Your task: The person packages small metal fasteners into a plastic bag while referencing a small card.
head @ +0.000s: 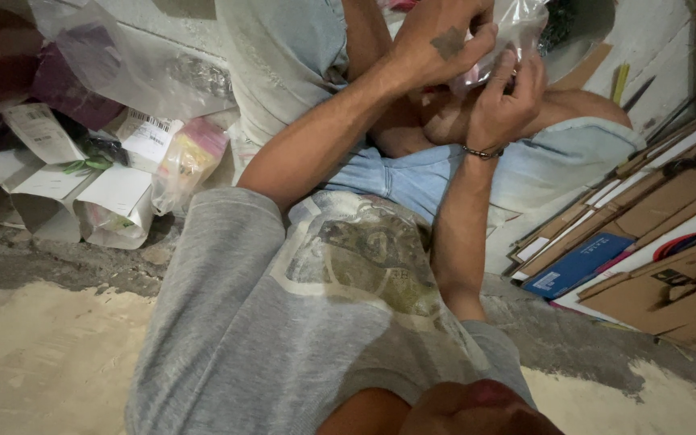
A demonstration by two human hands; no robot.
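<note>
Both hands were up at the top of the view, on a clear plastic bag [517, 24]. Left hand [445, 36] was clamped over the bag's near side, fingers curled. Right hand [505, 101] sat just below it, fingertips pinching the bag's lower edge, possibly some small item too; view was too poor to confirm. Bag ran up and away from the right hand. Wrapped parcels [114, 193] lay well off beyond the left forearm.

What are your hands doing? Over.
Left hand and right hand both grip clear crinkly plastic bag. Nothing blocks them. Flattened brown cardboard boxes lie aside.
</note>
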